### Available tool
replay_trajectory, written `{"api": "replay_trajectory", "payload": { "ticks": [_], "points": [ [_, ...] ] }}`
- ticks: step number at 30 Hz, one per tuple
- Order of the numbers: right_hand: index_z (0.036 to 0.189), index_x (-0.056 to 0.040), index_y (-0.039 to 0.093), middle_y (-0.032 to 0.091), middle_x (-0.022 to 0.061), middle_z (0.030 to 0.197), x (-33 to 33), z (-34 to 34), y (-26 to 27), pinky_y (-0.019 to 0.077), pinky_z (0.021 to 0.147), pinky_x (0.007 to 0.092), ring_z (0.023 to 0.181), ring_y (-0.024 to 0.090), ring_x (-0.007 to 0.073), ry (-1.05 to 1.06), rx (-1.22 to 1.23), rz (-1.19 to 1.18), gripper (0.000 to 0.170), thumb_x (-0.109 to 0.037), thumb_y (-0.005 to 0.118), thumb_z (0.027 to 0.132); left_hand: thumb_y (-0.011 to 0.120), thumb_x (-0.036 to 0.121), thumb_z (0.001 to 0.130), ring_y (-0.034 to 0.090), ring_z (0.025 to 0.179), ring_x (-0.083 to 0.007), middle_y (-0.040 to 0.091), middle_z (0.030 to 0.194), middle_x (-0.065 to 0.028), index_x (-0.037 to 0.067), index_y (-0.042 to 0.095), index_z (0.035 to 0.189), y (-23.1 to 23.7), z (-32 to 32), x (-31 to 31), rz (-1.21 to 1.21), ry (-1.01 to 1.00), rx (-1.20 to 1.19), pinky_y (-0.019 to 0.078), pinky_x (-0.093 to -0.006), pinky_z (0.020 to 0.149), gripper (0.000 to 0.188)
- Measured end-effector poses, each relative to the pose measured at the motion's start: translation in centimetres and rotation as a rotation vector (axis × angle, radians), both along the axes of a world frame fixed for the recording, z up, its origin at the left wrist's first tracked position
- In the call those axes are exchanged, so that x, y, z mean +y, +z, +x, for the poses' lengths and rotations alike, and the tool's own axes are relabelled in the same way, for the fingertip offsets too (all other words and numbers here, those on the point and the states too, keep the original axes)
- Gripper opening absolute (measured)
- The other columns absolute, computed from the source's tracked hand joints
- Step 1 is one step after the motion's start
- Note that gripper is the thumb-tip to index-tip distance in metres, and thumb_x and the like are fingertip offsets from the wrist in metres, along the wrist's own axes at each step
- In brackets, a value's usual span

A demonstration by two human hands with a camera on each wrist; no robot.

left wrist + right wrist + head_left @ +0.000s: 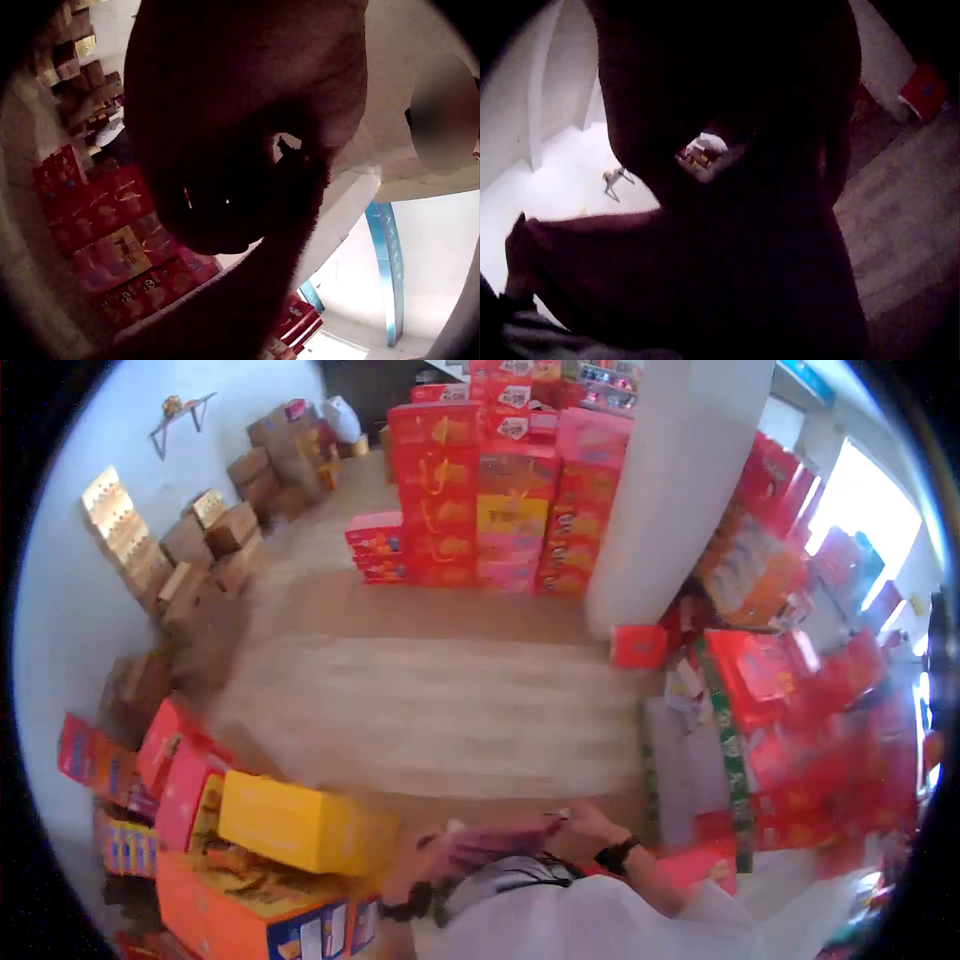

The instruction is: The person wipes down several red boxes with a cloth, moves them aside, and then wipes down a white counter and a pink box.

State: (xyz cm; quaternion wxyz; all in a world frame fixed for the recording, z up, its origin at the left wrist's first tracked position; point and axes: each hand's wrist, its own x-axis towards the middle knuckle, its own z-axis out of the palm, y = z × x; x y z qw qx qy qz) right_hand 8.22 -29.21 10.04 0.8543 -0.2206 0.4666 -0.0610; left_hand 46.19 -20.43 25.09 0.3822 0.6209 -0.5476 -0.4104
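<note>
Nearer the person than the white pillar [680,490]: a purple-red cloth [500,842], spread between the two hands, low in the head view.
Left hand [425,860]: fingers curled round one end of the cloth, gripping it; a dark band [405,905] sits on this wrist.
Right hand [592,832]: fingers closed on the other end of the cloth; a black watch [616,854] sits on this wrist. The hand is very dark in its own wrist view, so the exact finger positions cannot be told.
Cloth shape: drawn out from hand to hand, with a wide part hanging below the right hand in the right wrist view.
Left of the pillar: tall stacks of red gift boxes [438,500]; farther left, brown cartons [232,528] along the wall, under a small wall shelf [185,418].
Foot of the pillar: a small red box [638,647], on its near side.
Right of the pillar: red packages [760,680] in a crowded pile, partly blurred.
Left of the pillar and much nearer the person: a yellow box [272,820], lying tilted on top of a large orange box [225,905].
Between pillar and person: pale floor [430,710].
</note>
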Motion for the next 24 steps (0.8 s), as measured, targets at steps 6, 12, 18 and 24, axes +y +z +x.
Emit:
{"api": "replay_trajectory", "payload": {
  "ticks": [6, 12, 18, 24],
  "points": [
    [0.099, -0.0032, 0.062, 0.06, 0.0018, 0.083, -7.0, 4.4, 8.1, 0.0476, 0.075, 0.0284, 0.084, 0.057, 0.013, 0.458, 0.792, -2.047, 0.018, -0.016, 0.065, 0.087, 0.064, 0.034, 0.087, 0.061, 0.073, -0.0206, 0.067, 0.081, -0.0071, 0.004, 0.066, 0.1, -2.0, 5.3, -10.8, 0.277, -0.048, 0.056, 0.049, -0.0348, 0.068, 0.033],
    [0.093, -0.004, 0.063, 0.063, 0.0045, 0.08, -13.1, 6.2, 8.5, 0.0463, 0.07, 0.0276, 0.078, 0.056, 0.0102, 0.157, 0.643, -1.162, 0.022, -0.025, 0.066, 0.086, 0.061, 0.034, 0.088, 0.062, 0.074, -0.0269, 0.067, 0.085, -0.0145, 0.005, 0.066, 0.105, 1.1, 7.9, -16.3, -0.028, -0.021, -0.075, 0.0484, -0.037, 0.07, 0.034],
    [0.091, -0.004, 0.062, 0.061, 0.0024, 0.077, -21.6, 6.8, 2.1, 0.0458, 0.066, 0.028, 0.075, 0.054, 0.0095, 0.294, 0.672, -1.005, 0.029, -0.031, 0.067, 0.084, 0.061, 0.021, 0.087, 0.06, 0.071, -0.0355, 0.062, 0.079, -0.0179, 0.003, 0.065, 0.093, -3.1, 9.6, -21.4, -0.056, 0.195, -0.346, 0.0475, -0.0411, 0.067, 0.019],
    [0.086, -0.006, 0.062, 0.057, 0.0, 0.074, -35.9, 8.7, -1.0, 0.0436, 0.061, 0.0259, 0.068, 0.051, 0.0073, -0.044, 0.212, -0.757, 0.021, -0.027, 0.064, 0.085, 0.058, 0.02, 0.088, 0.06, 0.075, -0.0398, 0.061, 0.08, -0.0219, 0.002, 0.062, 0.089, -2.9, 8.9, -32.8, -0.025, 0.233, -0.558, 0.0467, -0.0448, 0.065, 0.019]
  ]
}}
